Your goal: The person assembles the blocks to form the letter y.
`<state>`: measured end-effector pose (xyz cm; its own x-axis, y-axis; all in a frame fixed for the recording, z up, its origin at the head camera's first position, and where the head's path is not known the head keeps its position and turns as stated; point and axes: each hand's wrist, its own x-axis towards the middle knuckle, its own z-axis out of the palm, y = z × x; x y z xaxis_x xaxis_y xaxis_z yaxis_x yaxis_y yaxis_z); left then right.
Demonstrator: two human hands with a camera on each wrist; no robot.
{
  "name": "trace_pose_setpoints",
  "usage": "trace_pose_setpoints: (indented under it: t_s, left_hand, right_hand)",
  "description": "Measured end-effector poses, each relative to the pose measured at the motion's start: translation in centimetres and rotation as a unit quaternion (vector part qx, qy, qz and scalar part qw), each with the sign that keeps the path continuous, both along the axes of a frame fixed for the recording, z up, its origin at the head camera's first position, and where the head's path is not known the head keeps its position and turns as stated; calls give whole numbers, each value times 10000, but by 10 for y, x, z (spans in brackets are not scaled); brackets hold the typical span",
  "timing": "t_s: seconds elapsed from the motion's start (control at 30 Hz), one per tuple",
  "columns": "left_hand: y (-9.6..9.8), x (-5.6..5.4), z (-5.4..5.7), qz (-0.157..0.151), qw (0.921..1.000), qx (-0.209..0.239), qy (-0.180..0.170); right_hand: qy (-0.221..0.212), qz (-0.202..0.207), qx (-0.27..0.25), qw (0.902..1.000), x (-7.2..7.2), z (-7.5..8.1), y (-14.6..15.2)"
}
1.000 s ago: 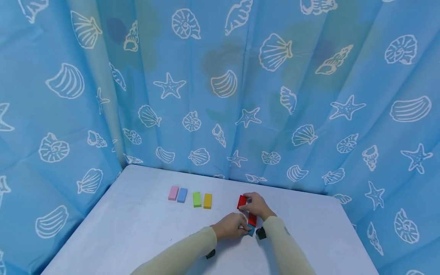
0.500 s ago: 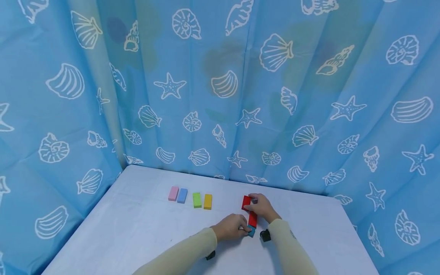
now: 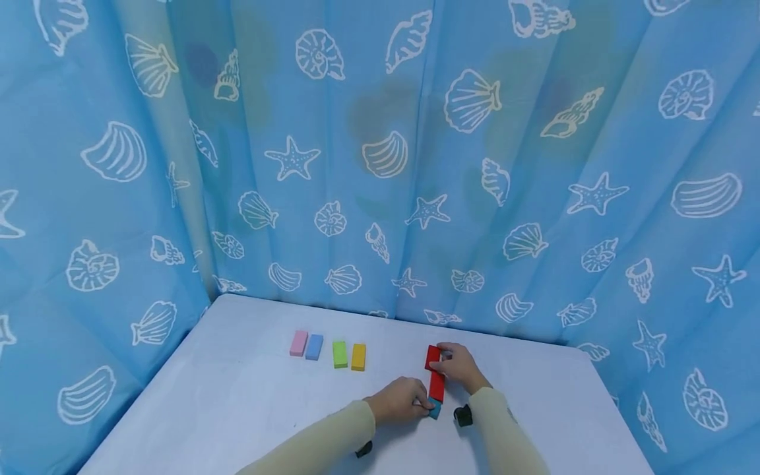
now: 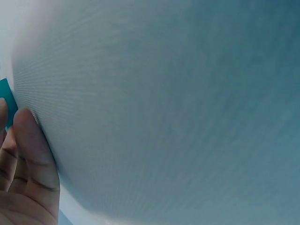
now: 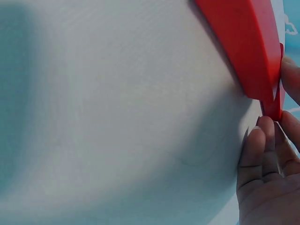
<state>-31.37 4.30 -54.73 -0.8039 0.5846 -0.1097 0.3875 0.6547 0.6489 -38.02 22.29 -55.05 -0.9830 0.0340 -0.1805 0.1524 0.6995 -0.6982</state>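
Note:
My left hand (image 3: 400,400) pinches a small teal block (image 3: 435,408) at the near end of a short line of blocks. In the left wrist view the teal block (image 4: 6,96) shows at the far left edge, beside the thumb and fingertips. A red block (image 3: 437,386) lies just beyond it, end toward the teal one. Past that, a second red block (image 3: 433,357) is held between the thumb and fingers of my right hand (image 3: 462,367), close against the first red block's far end. In the right wrist view the nearer red block (image 5: 243,42) looms large.
To the left on the white table (image 3: 255,396) lie a pink block (image 3: 299,343), a blue block (image 3: 314,347), a green block (image 3: 340,354) and a yellow block (image 3: 359,357) in a loose row. A blue shell-print curtain (image 3: 380,165) hangs behind the table.
My right hand has shifted right with the far red block, bringing it nearly in line with the other red block. The left hand stays at the teal block. The head view has tilted slightly up.

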Motion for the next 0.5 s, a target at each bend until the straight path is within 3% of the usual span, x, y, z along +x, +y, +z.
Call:
trace_pose_setpoints:
  t_s: [0.5]
  left_hand:
    - [-1, 1, 0, -137, 9999, -19, 21]
  right_hand:
    - [-3, -216, -102, 9997, 7, -8, 11]
